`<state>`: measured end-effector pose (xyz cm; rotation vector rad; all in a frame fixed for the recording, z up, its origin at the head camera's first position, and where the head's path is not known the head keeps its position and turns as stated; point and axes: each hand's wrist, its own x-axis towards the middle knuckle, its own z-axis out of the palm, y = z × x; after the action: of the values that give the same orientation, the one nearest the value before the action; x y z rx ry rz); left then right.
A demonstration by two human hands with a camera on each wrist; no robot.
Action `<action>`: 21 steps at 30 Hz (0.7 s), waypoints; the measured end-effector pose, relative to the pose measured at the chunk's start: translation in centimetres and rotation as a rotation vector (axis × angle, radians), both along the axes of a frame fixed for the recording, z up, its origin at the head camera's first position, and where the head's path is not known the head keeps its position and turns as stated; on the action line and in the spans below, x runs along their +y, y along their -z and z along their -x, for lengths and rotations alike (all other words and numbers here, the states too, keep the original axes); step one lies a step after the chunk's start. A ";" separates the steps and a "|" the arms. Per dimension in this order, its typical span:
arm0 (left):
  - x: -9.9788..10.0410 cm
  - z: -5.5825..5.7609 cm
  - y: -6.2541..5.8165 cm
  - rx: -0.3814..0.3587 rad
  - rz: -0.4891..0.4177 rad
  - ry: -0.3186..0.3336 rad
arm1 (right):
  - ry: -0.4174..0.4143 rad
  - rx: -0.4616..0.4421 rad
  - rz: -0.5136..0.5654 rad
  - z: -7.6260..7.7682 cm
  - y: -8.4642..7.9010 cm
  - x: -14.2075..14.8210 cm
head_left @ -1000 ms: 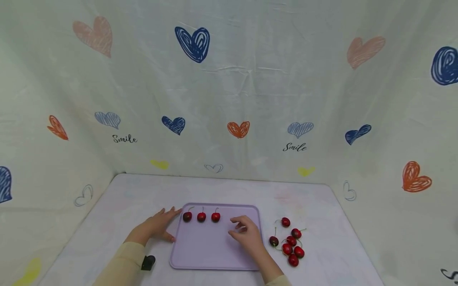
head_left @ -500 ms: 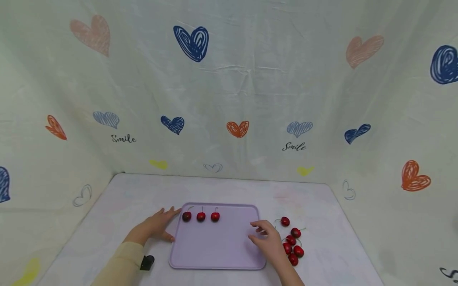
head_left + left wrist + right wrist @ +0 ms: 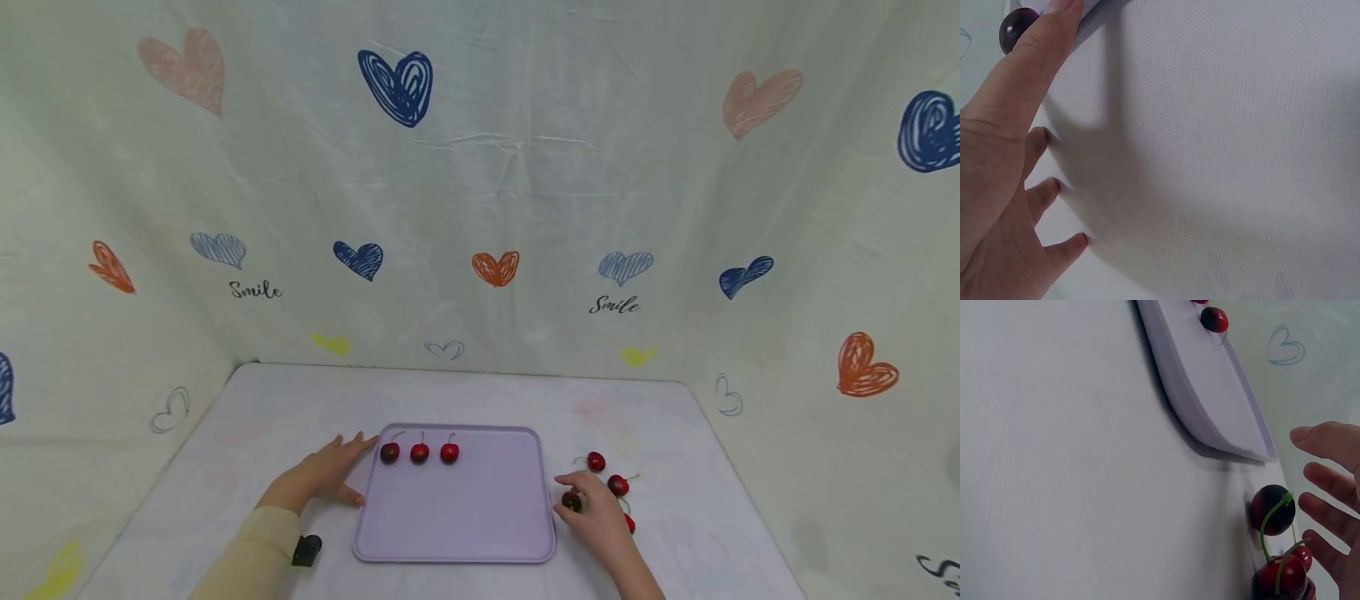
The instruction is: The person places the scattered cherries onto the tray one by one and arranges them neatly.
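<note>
fingers of your right hand (image 3: 597,515) stand apart, thumb and index to either side of a round, glossy, dark red cherry (image 3: 572,501); the right wrist view shows a gap between them and that fruit. it sits on the white, faintly patterned counter (image 3: 300,408), just beyond the right edge of a pale purple, rectangular plastic tray (image 3: 461,517). more loose red cherries (image 3: 1288,576) lie close by, some hidden behind your hand. your left hand (image 3: 324,476) is spread wide, a fingertip by the tray's far left corner, the thumb at its left edge. three red stemmed cherries (image 3: 419,453) line up inside, near that corner. behind hangs a pale curtain (image 3: 525,192) printed with hearts.
</note>
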<state>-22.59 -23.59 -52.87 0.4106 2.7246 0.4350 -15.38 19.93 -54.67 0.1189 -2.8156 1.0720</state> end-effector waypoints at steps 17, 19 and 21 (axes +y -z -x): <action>-0.1 0.0 0.0 0.001 -0.009 0.001 | -0.021 -0.044 -0.104 0.7 1.0 1.0; -0.1 0.1 0.1 0.002 -0.014 0.003 | -0.014 -0.044 -0.112 0.8 1.1 1.0; -0.2 0.1 0.2 0.002 -0.017 0.004 | -0.008 -0.049 -0.120 0.9 1.3 1.0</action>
<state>-22.73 -23.80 -53.04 0.4208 2.7230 0.4572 -16.27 20.96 -55.92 0.1176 -2.9249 0.9198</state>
